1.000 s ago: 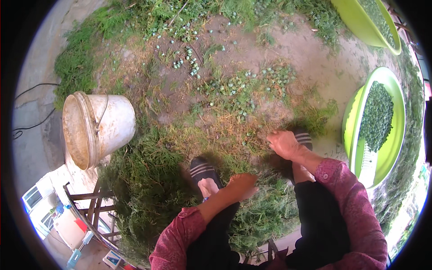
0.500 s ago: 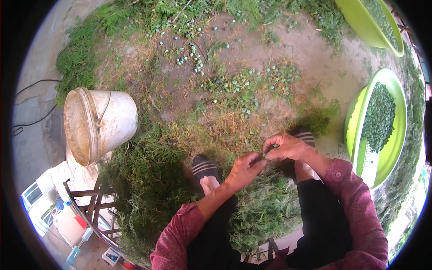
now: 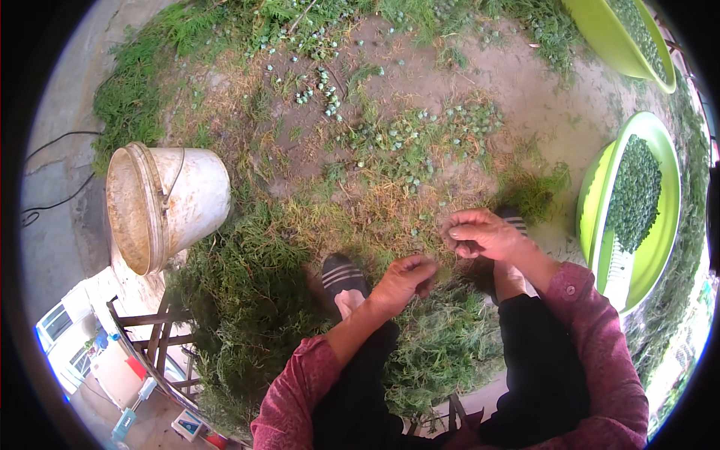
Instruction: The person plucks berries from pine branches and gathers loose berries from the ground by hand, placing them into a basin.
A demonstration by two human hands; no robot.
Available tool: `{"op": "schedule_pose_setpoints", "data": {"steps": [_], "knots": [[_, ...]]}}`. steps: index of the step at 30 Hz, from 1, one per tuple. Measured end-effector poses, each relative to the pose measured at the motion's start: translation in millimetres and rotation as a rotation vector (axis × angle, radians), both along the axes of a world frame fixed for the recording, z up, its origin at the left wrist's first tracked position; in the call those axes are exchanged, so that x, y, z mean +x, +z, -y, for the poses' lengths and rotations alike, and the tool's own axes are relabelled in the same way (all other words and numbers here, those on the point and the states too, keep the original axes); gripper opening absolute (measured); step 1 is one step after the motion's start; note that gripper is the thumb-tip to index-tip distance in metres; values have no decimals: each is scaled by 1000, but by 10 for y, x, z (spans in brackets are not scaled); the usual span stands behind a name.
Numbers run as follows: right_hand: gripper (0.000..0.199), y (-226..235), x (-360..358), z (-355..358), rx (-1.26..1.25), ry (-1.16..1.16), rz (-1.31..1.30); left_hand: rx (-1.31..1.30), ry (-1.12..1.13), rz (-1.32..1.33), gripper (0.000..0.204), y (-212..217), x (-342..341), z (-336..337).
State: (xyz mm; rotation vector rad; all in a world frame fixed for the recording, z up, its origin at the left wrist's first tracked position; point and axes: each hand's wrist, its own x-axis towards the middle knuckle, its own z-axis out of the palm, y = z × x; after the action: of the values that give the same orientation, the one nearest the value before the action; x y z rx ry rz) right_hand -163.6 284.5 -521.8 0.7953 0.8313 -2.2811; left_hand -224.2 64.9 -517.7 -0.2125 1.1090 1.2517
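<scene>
My left hand (image 3: 403, 283) is above the plant litter between my feet, its fingers curled and the thumb pressed to them. Whatever it pinches, if anything, is too small to make out. A short gap to its right, my right hand (image 3: 480, 233) is also closed, fingertips bent inward, and I cannot see what lies in them. Beneath both hands are cut green conifer sprigs (image 3: 442, 352). Small bluish-green cones (image 3: 409, 146) lie scattered on the soil just ahead.
A dirty white bucket (image 3: 187, 199) lies on its side at left. At right a lime-green basin (image 3: 664, 259) holds many picked green cones (image 3: 636, 191) and a white slotted piece (image 3: 617, 274). Another green basin (image 3: 592, 22) stands farther off. Greenery is heaped (image 3: 240, 322) by my left foot.
My hands, which met at the fingertips around a small green bit, have drawn apart. The left has moved slightly left and down, the right slightly upward.
</scene>
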Motion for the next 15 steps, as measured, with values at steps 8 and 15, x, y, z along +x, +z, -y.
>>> {"op": "schedule_pose_setpoints", "data": {"steps": [8,15], "knots": [[14,36,8,88,475,253,-357,29,259,301,38,-82,-14,32],[30,131,14,347,900,551,-607,31,207,324,49,-47,-8,5]]}}
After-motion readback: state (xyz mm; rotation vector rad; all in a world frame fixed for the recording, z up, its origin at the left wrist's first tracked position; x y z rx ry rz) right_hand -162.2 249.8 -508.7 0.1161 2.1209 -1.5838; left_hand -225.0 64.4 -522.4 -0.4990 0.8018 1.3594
